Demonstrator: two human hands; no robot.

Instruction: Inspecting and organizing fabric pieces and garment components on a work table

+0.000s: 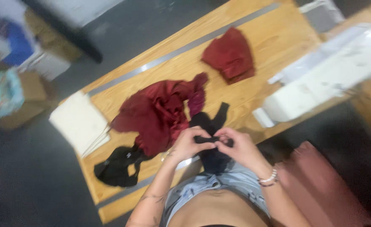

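A person's left hand [189,144] and right hand [239,147] meet over the near edge of a wooden tabletop [273,42], both pinched shut on a strip of black fabric [210,126] held between them. The fingers of each hand curl tightly round the cloth, thumbs pressed in, knuckles nearly touching. The black fabric runs up from the hands onto the tabletop and hangs down below them toward the person's lap; motion blur hides its exact shape and where it ends. A beaded bracelet [268,178] sits on the right wrist. Just beyond the left hand lies a heap of dark red satin cloth [158,111], touching the black fabric. A second, folded red piece [229,54] lies well apart, farther across the tabletop. Another black garment [116,166] lies near the tabletop's left edge, beside a cream sheet [78,120] that overhangs it. A white sewing machine [328,71] at right is partly cut off by the frame.
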